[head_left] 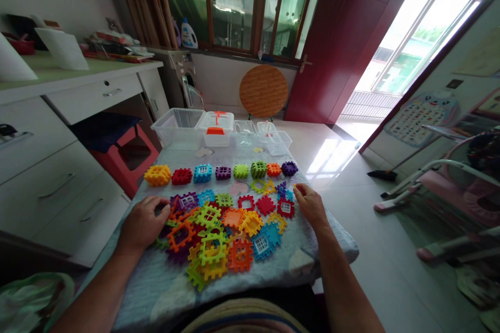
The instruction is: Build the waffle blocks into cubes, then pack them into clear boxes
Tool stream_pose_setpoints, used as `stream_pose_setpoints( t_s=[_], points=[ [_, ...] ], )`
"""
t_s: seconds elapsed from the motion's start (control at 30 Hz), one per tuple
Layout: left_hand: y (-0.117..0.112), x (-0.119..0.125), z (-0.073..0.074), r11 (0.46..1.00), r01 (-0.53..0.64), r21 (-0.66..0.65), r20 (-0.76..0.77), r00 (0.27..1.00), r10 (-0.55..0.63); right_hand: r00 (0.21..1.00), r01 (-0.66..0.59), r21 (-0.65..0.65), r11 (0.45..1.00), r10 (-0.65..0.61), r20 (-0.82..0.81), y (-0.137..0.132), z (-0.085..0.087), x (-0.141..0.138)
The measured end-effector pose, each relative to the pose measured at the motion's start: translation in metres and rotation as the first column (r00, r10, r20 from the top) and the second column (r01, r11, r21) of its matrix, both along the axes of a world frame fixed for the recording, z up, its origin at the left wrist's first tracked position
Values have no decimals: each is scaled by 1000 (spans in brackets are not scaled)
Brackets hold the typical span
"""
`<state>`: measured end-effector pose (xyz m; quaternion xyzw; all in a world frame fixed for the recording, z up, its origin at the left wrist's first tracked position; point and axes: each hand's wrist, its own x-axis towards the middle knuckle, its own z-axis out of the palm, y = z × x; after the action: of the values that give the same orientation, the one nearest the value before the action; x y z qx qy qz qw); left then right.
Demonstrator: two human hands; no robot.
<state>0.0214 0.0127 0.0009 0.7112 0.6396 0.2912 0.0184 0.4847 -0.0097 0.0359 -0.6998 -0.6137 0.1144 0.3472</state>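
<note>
A loose pile of notched plastic building blocks [211,247] in several colours lies on the cloth-covered table. At the pile's left edge rests my left hand [144,222], fingers curved, with a gap between thumb and forefinger, close to a purple window block [186,201]. My right hand [310,204] is at the right, thumb and fingertips pinched together; a bit of yellow shows at the tips, too small to name. Near it lie a red window block [286,208] and a purple triangular block [280,189]. Behind the pile, blocks stand in a row of colour-grouped stacks, including a yellow stack [158,175].
Clear plastic bins [177,127] and a lidded box with an orange handle [219,138] stand along the table's far edge. A drawer desk [50,166] and red stool [133,151] are at the left. A pink chair [445,187] stands at the right.
</note>
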Motion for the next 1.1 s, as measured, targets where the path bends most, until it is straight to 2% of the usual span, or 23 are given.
stream_pose_setpoints(
  t_s=[0.13, 0.27, 0.37, 0.47, 0.53, 0.63, 0.77, 0.9, 1.0, 1.1],
  points=[
    [0, 2, 2, 1000, -3, -9, -4, 1000, 3, 975, 33, 47, 998, -42, 220, 0, -5, 1],
    [0, 3, 3, 1000, -9, -1, 11, 1000, 9, 961, 55, 68, 996, -71, 265, -4, -5, 1],
    [1, 1, 1, 1000, -5, -3, 13, 1000, 5, 962, -89, 26, 996, 79, 263, -10, -1, -2],
    [1, 0, -1, 1000, -1, -9, 3, 1000, 1, 922, -256, -108, 961, 276, 271, -17, 4, -8],
    [1, 0, -1, 1000, 0, -10, -1, 1000, 0, 902, -292, -172, 941, 331, 279, -20, 5, -13],
    [0, 1, 0, 1000, -1, -9, -7, 1000, 1, 903, -276, -189, 942, 322, 286, -21, 7, -19],
    [0, 1, 0, 1000, 0, -13, -8, 1000, 0, 935, -263, -143, 954, 288, 206, -18, 13, -23],
    [0, 0, -2, 1000, -7, -12, -18, 1000, 7, 947, -310, -90, 947, 316, 62, -14, 24, -30],
    [-1, 1, -2, 1000, -11, 0, -17, 1000, 11, 947, -321, 42, 946, 320, 18, -8, 28, -44],
    [-1, 2, 0, 1000, -12, 0, -7, 1000, 12, 941, -339, 146, 929, 334, 56, -1, 24, -60]
  ],
)
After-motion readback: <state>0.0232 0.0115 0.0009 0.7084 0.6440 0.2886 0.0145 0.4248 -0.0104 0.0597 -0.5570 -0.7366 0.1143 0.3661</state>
